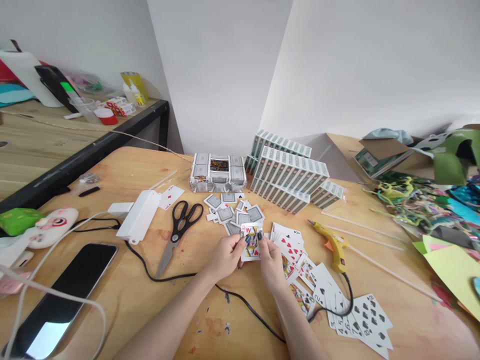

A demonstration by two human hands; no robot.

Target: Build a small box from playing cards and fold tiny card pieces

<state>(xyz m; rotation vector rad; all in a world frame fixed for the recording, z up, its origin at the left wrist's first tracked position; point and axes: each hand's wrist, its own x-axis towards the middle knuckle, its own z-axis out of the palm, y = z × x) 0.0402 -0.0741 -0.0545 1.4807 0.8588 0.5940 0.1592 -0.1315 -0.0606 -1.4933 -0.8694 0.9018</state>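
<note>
A queen of hearts playing card [252,243] is held face up between my two hands, over the middle of the table. My left hand [227,254] pinches its left edge, and my right hand [270,256] grips the right edge with the thumb on top. Whether more cards lie under it I cannot tell. Just beyond are cut card pieces [225,214] with grey backs, heaped loosely. Behind them stands a box-like structure [219,172] covered in playing cards. Beside my right hand, face-up cards [288,243] spread out toward the front right.
Scissors [180,230] lie left of my hands, near a white power strip [138,216] and a phone [62,300]. A yellow glue gun [333,242] rests at right, its black cord crossing the cards. Glue sticks [363,235] lie beyond. Stacked card boxes [288,172] stand at the back.
</note>
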